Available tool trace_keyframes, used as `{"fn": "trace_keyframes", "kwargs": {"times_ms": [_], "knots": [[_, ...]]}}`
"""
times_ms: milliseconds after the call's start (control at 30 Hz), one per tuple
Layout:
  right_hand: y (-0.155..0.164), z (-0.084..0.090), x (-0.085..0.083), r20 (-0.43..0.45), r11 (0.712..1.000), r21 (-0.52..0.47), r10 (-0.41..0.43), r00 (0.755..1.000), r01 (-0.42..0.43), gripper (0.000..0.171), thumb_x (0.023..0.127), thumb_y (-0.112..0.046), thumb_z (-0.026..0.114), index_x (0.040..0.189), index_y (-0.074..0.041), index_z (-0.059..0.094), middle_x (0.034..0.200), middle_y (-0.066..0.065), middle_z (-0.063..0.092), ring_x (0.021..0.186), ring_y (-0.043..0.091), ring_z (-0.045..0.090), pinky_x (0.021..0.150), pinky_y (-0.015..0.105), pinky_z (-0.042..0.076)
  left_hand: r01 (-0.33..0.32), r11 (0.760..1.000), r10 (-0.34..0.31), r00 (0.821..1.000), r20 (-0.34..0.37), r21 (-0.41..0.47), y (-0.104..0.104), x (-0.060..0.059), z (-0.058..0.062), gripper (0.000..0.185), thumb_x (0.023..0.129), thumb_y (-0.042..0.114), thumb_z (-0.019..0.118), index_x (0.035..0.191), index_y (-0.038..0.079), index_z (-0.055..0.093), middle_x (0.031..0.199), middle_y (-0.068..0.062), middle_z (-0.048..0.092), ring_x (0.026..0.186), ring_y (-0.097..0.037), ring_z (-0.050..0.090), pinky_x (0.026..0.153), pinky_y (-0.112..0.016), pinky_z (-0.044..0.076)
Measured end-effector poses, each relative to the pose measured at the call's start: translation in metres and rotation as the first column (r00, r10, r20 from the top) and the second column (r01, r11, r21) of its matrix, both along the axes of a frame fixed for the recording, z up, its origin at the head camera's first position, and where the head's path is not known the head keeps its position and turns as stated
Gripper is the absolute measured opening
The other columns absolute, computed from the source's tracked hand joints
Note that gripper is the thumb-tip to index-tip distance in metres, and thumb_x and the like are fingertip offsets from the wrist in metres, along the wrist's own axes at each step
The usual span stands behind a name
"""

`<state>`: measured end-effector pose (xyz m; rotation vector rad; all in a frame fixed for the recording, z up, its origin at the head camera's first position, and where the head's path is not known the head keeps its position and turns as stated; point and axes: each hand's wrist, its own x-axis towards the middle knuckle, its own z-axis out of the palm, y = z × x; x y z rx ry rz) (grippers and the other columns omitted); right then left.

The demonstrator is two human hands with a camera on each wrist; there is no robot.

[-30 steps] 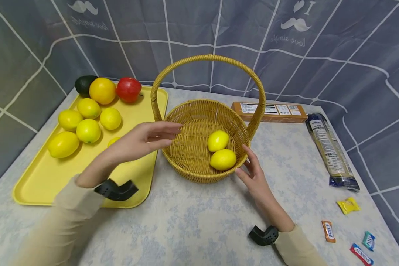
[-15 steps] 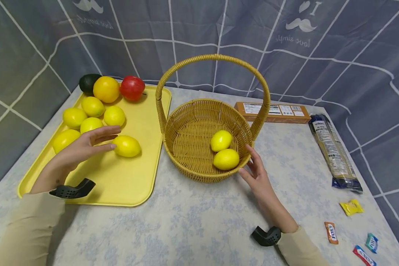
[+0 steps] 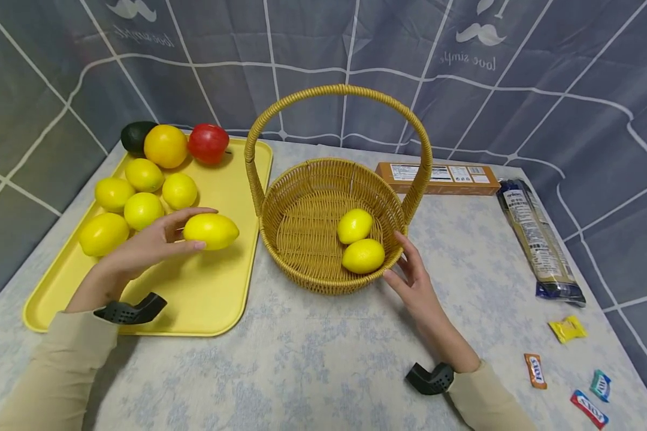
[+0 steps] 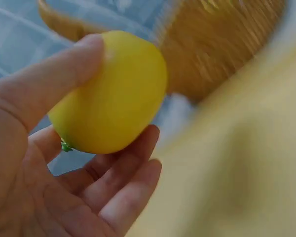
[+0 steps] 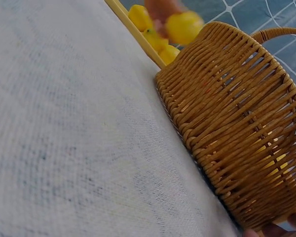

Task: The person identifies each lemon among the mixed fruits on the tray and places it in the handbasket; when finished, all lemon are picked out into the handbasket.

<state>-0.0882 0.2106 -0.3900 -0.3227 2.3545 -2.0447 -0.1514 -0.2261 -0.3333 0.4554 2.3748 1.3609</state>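
Observation:
My left hand (image 3: 159,239) pinches a yellow lemon (image 3: 211,231) between thumb and fingers, held over the yellow tray (image 3: 194,305). Close up in the left wrist view, the lemon (image 4: 116,94) shows a green stem end facing the palm. Two more lemons (image 3: 363,256) lie in the right part of a round wicker basket (image 3: 307,227) with a tall arched handle. My right hand (image 3: 417,287) rests against the basket's right front side, its fingertips at the rim. Only its fingertips show at the lower corner of the right wrist view, by the basket wall (image 5: 237,118).
On the tray sit several lemons (image 3: 143,211), an orange (image 3: 165,146), a red apple-like fruit (image 3: 208,144) and a dark green avocado-like fruit (image 3: 136,138). An orange box (image 3: 437,179), a long plastic packet (image 3: 539,239) and small wrapped candies (image 3: 535,371) lie on the right. A curtain hangs behind.
My left hand moved from beside the basket back over the tray, reached a lemon, and now holds it raised, moving rightward. The right hand stays at the basket.

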Motion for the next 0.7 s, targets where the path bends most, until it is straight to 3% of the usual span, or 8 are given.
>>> {"fn": "trace_keyframes", "kwargs": {"times_ms": [100, 200, 300, 400, 467, 533, 600, 700], "knots": [[0.0, 0.0, 0.0, -0.005, 1.0, -0.005, 0.006, 1.0, -0.006, 0.065, 0.095, 0.0, 0.05, 0.15, -0.018, 0.02, 0.153, -0.001, 0.01, 0.136, 0.029, 0.018, 0.103, 0.055, 0.023, 0.045, 0.994, -0.046, 0.999, 0.01, 0.102, 0.019, 0.003, 0.025, 0.057, 0.092, 0.016, 0.061, 0.143, 0.023, 0.037, 0.136, -0.003, 0.041, 0.114, -0.022, 0.046, 0.09, -0.03, 0.041], [0.0, 0.0, 0.0, -0.008, 1.0, -0.012, 0.009, 1.0, -0.009, 0.066, 0.095, 0.001, 0.05, 0.15, -0.018, 0.019, 0.154, -0.002, 0.01, 0.136, 0.028, 0.018, 0.103, 0.053, 0.025, 0.12, 0.98, -0.121, 0.993, -0.007, 0.159, 0.051, 0.003, 0.052, 0.059, 0.092, 0.016, 0.062, 0.144, 0.021, 0.036, 0.134, -0.004, 0.043, 0.111, -0.024, 0.051, 0.09, -0.033, 0.043], [0.002, 0.0, 0.0, -0.013, 1.0, -0.008, 0.005, 1.0, -0.005, 0.066, 0.095, 0.001, 0.05, 0.15, -0.018, 0.019, 0.154, -0.002, 0.01, 0.136, 0.028, 0.019, 0.102, 0.052, 0.026, 0.185, 0.967, -0.183, 0.983, -0.031, 0.177, 0.091, -0.004, 0.077, 0.061, 0.091, 0.016, 0.064, 0.144, 0.018, 0.036, 0.133, -0.004, 0.044, 0.108, -0.025, 0.052, 0.089, -0.036, 0.044], [0.003, 0.001, 0.001, -0.014, 1.0, -0.008, -0.004, 1.0, 0.004, 0.065, 0.095, 0.001, 0.05, 0.15, -0.017, 0.02, 0.154, -0.002, 0.011, 0.136, 0.029, 0.019, 0.103, 0.054, 0.024, 0.26, 0.941, -0.255, 0.966, -0.052, 0.215, 0.127, -0.019, 0.089, 0.06, 0.089, 0.013, 0.065, 0.143, 0.012, 0.037, 0.132, -0.007, 0.044, 0.107, -0.026, 0.053, 0.088, -0.037, 0.046], [0.003, 0.001, 0.001, -0.012, 1.0, -0.005, -0.007, 1.0, 0.007, 0.064, 0.095, 0.001, 0.05, 0.15, -0.017, 0.02, 0.153, -0.001, 0.011, 0.136, 0.03, 0.02, 0.103, 0.055, 0.022, 0.285, 0.931, -0.283, 0.958, -0.042, 0.226, 0.144, -0.031, 0.088, 0.059, 0.089, 0.014, 0.066, 0.141, 0.01, 0.038, 0.129, -0.007, 0.047, 0.107, -0.025, 0.054, 0.088, -0.036, 0.046], [0.003, 0.001, 0.001, -0.007, 1.0, -0.004, -0.004, 1.0, 0.004, 0.064, 0.096, 0.0, 0.05, 0.15, -0.017, 0.02, 0.153, 0.0, 0.011, 0.136, 0.031, 0.019, 0.104, 0.056, 0.021, 0.279, 0.926, -0.288, 0.958, -0.004, 0.255, 0.157, -0.044, 0.077, 0.055, 0.089, 0.014, 0.065, 0.138, 0.007, 0.04, 0.125, -0.01, 0.051, 0.108, -0.024, 0.054, 0.089, -0.035, 0.045], [0.002, 0.0, 0.001, -0.002, 1.0, 0.001, 0.001, 1.0, -0.001, 0.064, 0.096, -0.002, 0.05, 0.15, -0.017, 0.02, 0.153, 0.0, 0.011, 0.136, 0.031, 0.019, 0.104, 0.056, 0.02, 0.225, 0.929, -0.255, 0.964, 0.069, 0.294, 0.165, -0.054, 0.064, 0.048, 0.09, 0.013, 0.063, 0.133, 0.002, 0.044, 0.119, -0.013, 0.055, 0.108, -0.025, 0.055, 0.091, -0.036, 0.045], [0.001, 0.001, 0.001, -0.004, 1.0, 0.0, 0.006, 1.0, -0.006, 0.064, 0.096, -0.002, 0.051, 0.15, -0.018, 0.02, 0.153, 0.0, 0.011, 0.136, 0.031, 0.018, 0.104, 0.056, 0.02, 0.131, 0.936, -0.203, 0.959, 0.198, 0.326, 0.173, -0.065, 0.042, 0.037, 0.093, 0.008, 0.058, 0.127, -0.005, 0.048, 0.115, -0.02, 0.058, 0.106, -0.028, 0.056, 0.092, -0.04, 0.044]]}}
